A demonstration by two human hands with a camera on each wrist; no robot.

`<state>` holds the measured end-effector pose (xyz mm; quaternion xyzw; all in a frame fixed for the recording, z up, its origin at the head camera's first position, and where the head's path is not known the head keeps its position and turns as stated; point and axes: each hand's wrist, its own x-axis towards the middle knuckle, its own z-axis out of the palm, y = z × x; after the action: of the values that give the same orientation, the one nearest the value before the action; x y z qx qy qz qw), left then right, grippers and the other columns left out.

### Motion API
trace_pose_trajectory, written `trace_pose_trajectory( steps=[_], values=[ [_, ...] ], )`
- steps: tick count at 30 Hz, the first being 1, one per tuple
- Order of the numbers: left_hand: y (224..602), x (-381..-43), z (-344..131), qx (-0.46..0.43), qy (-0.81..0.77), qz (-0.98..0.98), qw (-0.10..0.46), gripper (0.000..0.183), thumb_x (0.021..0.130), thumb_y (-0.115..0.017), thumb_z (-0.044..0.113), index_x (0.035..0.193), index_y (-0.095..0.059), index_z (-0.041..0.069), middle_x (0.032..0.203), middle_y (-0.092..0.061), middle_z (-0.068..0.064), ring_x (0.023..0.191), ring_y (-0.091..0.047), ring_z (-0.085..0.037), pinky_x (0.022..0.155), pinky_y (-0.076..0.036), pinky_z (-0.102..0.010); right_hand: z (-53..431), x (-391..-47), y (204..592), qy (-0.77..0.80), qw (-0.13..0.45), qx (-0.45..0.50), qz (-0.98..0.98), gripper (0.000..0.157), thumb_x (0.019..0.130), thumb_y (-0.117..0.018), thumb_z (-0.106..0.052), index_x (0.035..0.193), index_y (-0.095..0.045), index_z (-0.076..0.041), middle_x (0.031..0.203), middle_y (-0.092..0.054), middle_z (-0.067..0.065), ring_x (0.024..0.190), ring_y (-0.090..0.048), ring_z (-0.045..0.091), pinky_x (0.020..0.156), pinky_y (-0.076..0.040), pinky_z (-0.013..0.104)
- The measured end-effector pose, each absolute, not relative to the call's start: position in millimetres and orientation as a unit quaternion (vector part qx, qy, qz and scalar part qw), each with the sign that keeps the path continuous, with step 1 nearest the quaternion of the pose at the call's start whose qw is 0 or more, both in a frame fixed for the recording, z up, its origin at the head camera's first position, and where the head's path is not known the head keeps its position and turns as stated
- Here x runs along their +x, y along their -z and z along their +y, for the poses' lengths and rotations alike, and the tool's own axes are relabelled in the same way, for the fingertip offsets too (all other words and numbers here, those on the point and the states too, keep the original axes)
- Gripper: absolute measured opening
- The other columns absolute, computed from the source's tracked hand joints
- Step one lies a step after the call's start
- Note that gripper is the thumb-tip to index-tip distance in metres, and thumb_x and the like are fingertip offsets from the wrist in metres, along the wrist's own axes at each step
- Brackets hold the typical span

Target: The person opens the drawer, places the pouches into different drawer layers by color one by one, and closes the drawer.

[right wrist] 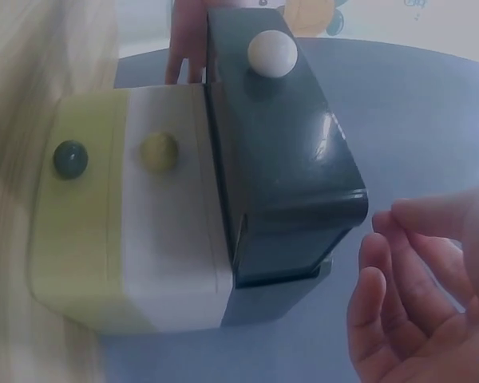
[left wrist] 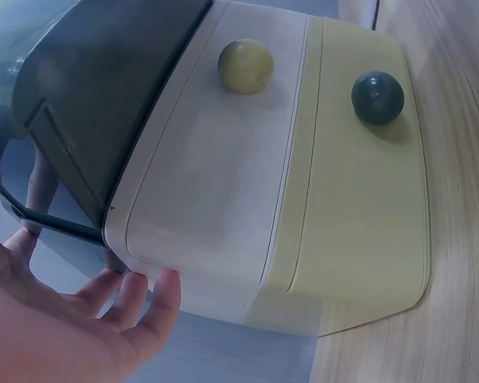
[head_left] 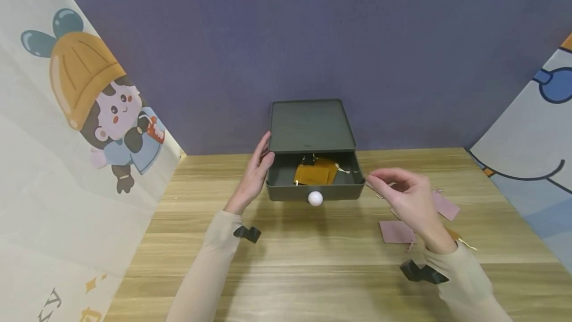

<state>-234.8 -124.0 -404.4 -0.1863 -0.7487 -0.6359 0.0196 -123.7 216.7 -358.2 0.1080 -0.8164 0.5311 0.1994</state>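
Note:
A small chest of drawers [head_left: 310, 125] stands against the far wall with its dark green top drawer [head_left: 286, 193] pulled out. Inside that drawer lie mustard pouches [head_left: 313, 175] with pale cords, and a black item [head_left: 308, 159] sits behind them. My left hand [head_left: 253, 183] rests against the chest's left side; in the left wrist view its fingertips [left wrist: 166, 287] touch beside the white middle drawer [left wrist: 199, 183]. Beside the drawer's front right corner is my right hand [head_left: 408, 202], thumb and index close together, the other fingers loosely bent. Nothing shows between them in the right wrist view.
Pink pouches [head_left: 396, 232] lie on the wooden table [head_left: 321, 277] at the right, and part of a mustard pouch [head_left: 453, 234] shows beside my right wrist. A white knob [head_left: 315, 198] juts from the open drawer. The yellow bottom drawer [left wrist: 359, 199] is closed.

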Motion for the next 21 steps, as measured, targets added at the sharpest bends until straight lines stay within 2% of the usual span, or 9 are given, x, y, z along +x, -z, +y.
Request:
trace_pose_trajectory(
  steps=[3, 7, 13, 21],
  values=[
    [403.6, -233.7, -123.4, -0.188, 0.636, -0.748, 0.021, 0.063, 0.114, -0.042, 0.026, 0.173, -0.018, 0.021, 0.175, -0.020, -0.021, 0.161, -0.024, -0.038, 0.129, -0.027, -0.062, 221.8, -120.7, 362.6, -0.533, 0.193, 0.096, -0.818, 0.013, 0.094, -0.080, -0.006, 0.106, -0.081, -0.001, 0.092, -0.081, -0.013, 0.072, -0.071, 0.003, 0.060, -0.054, 0.016],
    [402.7, -232.7, -122.9, -0.189, 0.636, -0.748, 0.022, 0.064, 0.114, -0.042, 0.025, 0.173, -0.018, 0.020, 0.175, -0.020, -0.021, 0.161, -0.024, -0.038, 0.130, -0.027, -0.062, 228.2, -116.0, 367.5, -0.529, 0.181, 0.073, -0.826, 0.016, 0.095, -0.081, -0.011, 0.108, -0.081, -0.002, 0.092, -0.080, -0.014, 0.070, -0.068, 0.003, 0.058, -0.052, 0.017],
    [403.4, -233.2, -123.3, -0.189, 0.636, -0.748, 0.024, 0.063, 0.114, -0.042, 0.024, 0.173, -0.018, 0.019, 0.176, -0.019, -0.020, 0.162, -0.023, -0.038, 0.130, -0.027, -0.062, 235.9, -111.4, 374.8, -0.507, 0.169, 0.059, -0.843, 0.018, 0.097, -0.080, -0.016, 0.110, -0.081, -0.004, 0.095, -0.082, -0.004, 0.073, -0.069, 0.002, 0.062, -0.053, 0.017],
    [402.9, -233.2, -123.2, -0.193, 0.635, -0.748, 0.024, 0.063, 0.114, -0.041, 0.025, 0.173, -0.018, 0.021, 0.176, -0.020, -0.020, 0.161, -0.024, -0.037, 0.130, -0.027, -0.062, 243.4, -105.9, 382.3, -0.482, 0.148, 0.042, -0.863, 0.018, 0.099, -0.078, -0.020, 0.110, -0.081, -0.006, 0.089, -0.076, -0.021, 0.073, -0.068, 0.007, 0.062, -0.054, 0.019]
  ],
)
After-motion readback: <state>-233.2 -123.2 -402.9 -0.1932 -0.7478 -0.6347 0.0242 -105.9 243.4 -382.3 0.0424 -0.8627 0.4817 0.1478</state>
